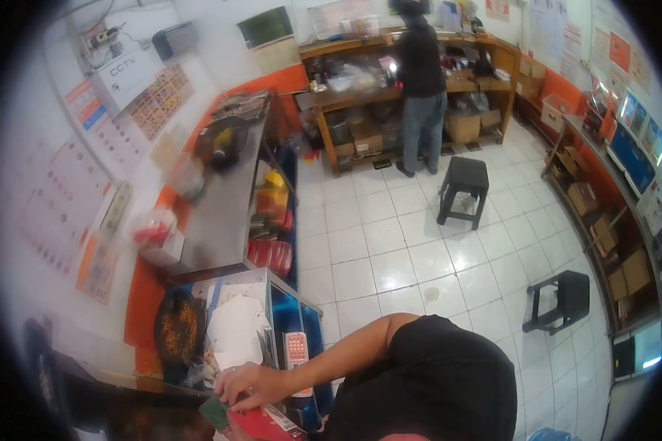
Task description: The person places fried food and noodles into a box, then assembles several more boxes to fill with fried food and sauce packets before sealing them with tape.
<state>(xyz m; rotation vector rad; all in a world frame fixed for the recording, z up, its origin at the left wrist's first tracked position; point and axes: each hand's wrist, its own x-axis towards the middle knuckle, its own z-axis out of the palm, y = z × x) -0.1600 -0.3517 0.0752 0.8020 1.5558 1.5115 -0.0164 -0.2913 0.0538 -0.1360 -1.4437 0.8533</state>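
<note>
My right hand point(254, 385) reaches in from the right at the lower left, palm down. Its fingers and thumb are closed on a dark green piece point(214, 413) beside a flat red packet point(261, 425); whether the two are joined I cannot tell. White paper sheets point(237, 331) lie just beyond the hand. A dark pan point(179, 328) with orange-brown food bits is left of the paper. Near my forearm is a white and red printed item point(296, 351). My left hand does not show.
A long metal counter point(224, 198) runs along the left wall. Another person point(421, 81) stands at the wooden shelf unit point(412, 98) at the back. Two black stools point(467, 176) stand on the tiled floor. Shelves with boxes line the right wall.
</note>
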